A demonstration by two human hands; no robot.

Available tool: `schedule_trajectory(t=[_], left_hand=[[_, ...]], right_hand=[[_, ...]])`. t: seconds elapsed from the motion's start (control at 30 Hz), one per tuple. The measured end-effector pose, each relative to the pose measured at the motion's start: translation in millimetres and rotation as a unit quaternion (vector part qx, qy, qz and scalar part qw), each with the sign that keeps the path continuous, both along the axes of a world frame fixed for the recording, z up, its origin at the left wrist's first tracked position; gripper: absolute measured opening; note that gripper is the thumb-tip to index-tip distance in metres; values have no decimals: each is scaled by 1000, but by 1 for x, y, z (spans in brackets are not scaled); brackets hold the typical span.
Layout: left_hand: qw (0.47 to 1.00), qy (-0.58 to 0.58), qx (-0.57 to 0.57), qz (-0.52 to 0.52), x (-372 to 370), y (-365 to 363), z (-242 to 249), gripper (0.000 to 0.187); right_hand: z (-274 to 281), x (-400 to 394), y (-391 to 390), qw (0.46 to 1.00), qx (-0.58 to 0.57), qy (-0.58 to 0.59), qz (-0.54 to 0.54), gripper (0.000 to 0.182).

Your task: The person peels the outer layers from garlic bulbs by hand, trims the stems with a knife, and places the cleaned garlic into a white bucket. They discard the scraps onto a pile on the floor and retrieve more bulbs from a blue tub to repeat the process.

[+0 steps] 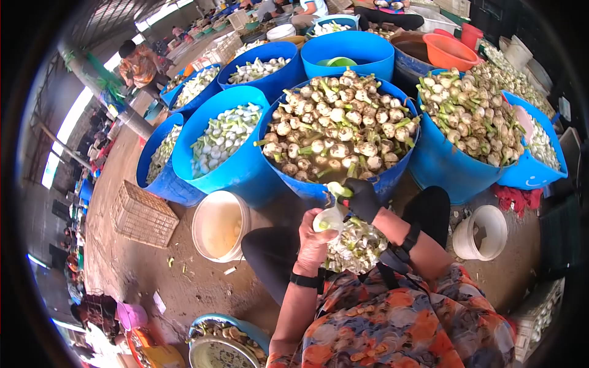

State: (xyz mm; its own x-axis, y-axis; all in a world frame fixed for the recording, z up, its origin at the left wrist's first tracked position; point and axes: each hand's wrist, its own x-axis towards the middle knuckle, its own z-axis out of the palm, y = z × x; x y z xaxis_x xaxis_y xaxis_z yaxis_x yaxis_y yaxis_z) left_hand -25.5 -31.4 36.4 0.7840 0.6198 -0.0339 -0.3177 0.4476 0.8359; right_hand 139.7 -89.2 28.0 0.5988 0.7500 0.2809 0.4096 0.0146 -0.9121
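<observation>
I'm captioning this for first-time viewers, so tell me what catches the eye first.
Likely the big blue tub heaped with soil-stained bulbs, straight ahead of the person. Just below it, the left hand holds a pale bulb, close beside the dark-gloved right hand.

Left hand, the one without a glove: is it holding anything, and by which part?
Yes, the left hand holds a whitish garlic bulb by its side, between fingers and thumb. The fingers' far ends are hidden.
</observation>
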Motion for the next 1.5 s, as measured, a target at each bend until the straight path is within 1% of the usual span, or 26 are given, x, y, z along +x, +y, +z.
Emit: schedule_trajectory(t=[0.03,0.1,0.2,0.33,0.43,0.5,0.53,0.57,0.63,0.7,0.77,0.83,0.9,0.93,0.97,1.03,1.1,1.13,1.17,1.23,1.27,1.33,1.37,1.43,1.47,1.5], left_hand=[[1000,-20,-23,-7,-1,2,1,57],[999,-20,-21,-29,-1,3,2,57],[993,-39,-54,-99,-3,-1,0,54],[998,-4,-52,-46,-2,-3,0,58],[999,32,12,-1,-2,4,-15,58],[999,48,14,-12,1,5,-18,60],[999,40,14,-28,4,5,-17,60],[998,33,15,-44,7,5,-15,61],[998,30,15,-44,11,6,-18,60],[999,45,-19,4,15,7,-19,59],[999,33,-18,17,18,-1,-22,51],[992,-75,-94,45,24,-10,-25,45],[986,-46,-136,85,25,-5,-36,42],[975,-32,-204,86,25,1,-39,41],[958,-19,-271,87,25,5,-42,40],[957,-5,-263,124,31,9,-43,35],[960,-52,-271,48,32,13,-43,34],[952,-68,-296,35,30,15,-46,35],[952,-67,-297,34,29,15,-49,35],[925,-145,-350,17,27,16,-48,32],[937,-151,-314,14,27,18,-46,36],[934,-173,-313,-3,29,22,-37,36],[929,-196,-313,-19,29,24,-35,36],[932,-194,-306,-22,30,28,-33,38],[929,-178,-324,-23,31,28,-29,36],[926,-161,-341,-25,31,30,-26,35]], right_hand=[[-2,0,2,998,-21,-52,0,17],[-10,1,6,999,-25,-36,-4,19],[-23,7,12,988,-85,-98,-80,23],[-31,19,-5,985,-140,-99,-26,33],[-22,15,-18,995,-56,-53,-69,46],[-4,9,-28,996,-37,62,54,52],[-5,4,-29,997,18,-1,75,42],[-12,6,-26,997,19,-1,71,42],[-20,8,-17,977,15,29,212,34],[-19,1,-21,986,11,46,161,30],[-13,-10,-23,996,-81,-11,28,35],[-15,-20,-23,990,-44,-129,46,39],[-21,-27,-22,986,-52,-141,78,35],[-22,-28,-23,986,-53,-139,80,35],[-24,-28,-23,991,-15,-95,90,30],[-25,-25,-22,993,24,-52,100,25],[-35,-19,-20,994,28,84,68,16],[-52,-14,-13,988,73,133,11,12],[-69,-5,-9,988,72,134,10,12],[-81,17,-6,945,41,302,-120,16],[-82,25,-11,944,41,303,-120,16],[-72,34,-22,980,-136,93,-112,23],[-73,34,-25,980,-137,94,-111,23],[-61,29,-28,963,-233,-88,99,35],[-46,24,-32,938,-307,-105,127,54],[-49,20,-30,924,-331,-132,140,61]])
